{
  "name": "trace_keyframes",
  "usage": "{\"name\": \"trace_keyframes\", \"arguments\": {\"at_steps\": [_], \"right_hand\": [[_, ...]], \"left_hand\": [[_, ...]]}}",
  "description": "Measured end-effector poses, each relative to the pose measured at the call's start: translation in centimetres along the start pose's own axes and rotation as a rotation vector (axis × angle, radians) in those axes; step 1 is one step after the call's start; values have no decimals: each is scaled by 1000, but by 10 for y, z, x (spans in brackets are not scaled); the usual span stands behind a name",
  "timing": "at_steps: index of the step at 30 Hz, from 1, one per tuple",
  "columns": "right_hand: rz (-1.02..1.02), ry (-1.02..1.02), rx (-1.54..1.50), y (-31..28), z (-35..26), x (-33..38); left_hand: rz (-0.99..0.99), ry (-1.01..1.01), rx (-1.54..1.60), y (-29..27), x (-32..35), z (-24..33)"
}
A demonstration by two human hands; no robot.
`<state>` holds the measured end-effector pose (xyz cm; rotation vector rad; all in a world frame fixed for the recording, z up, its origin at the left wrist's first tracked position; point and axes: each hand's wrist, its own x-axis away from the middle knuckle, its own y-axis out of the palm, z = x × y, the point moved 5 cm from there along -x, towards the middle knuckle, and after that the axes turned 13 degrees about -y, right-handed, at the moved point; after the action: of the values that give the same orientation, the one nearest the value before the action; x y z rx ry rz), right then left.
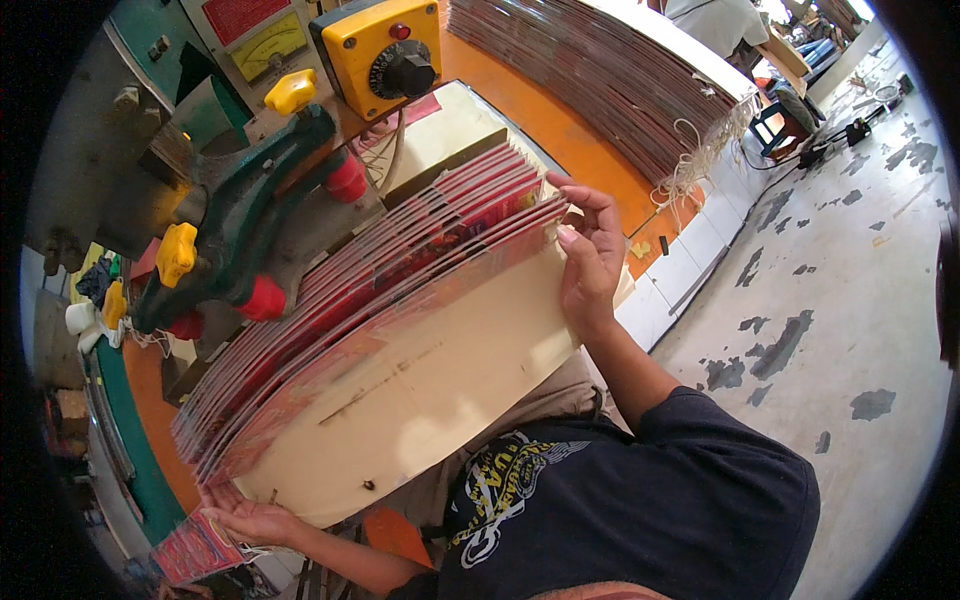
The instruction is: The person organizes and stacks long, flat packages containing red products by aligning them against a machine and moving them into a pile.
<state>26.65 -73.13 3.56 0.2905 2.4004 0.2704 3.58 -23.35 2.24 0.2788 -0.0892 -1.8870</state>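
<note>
A long row of thin red printed cardboard sheets (pixel 340 290) stands on edge in front of me, leaning toward my body. The nearest one shows a plain cream-coloured face (pixel 430 400) with a few dark marks. My right hand (pixel 592 255) grips the upper right end of the front sheets, thumb on the near side and fingers on the far side. My left hand (pixel 245 515) is closed around their lower left corner, its fingers partly hidden beneath. Behind the sheets is a green machine with a curved arm (pixel 265 190) and red rubber feet (pixel 262 298).
A yellow control box with a black dial (pixel 402 75) overhangs the machine. Along the orange tabletop (pixel 540 120) lies a tall pile of brown sheets (pixel 610 90) with loose string (pixel 685 165). A separate red printed piece (pixel 195 550) is below my left hand. Worn grey floor (pixel 800 300) extends rightward.
</note>
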Motion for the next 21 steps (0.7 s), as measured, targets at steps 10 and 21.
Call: {"name": "trace_keyframes", "arguments": {"at_steps": [10,21], "right_hand": [[-6,-33,-5,-1,0,1],[-6,-33,64,-2,3,1]], "left_hand": [[23,26,-6,0,4,4],[83,81,-52,9,12,15]]}}
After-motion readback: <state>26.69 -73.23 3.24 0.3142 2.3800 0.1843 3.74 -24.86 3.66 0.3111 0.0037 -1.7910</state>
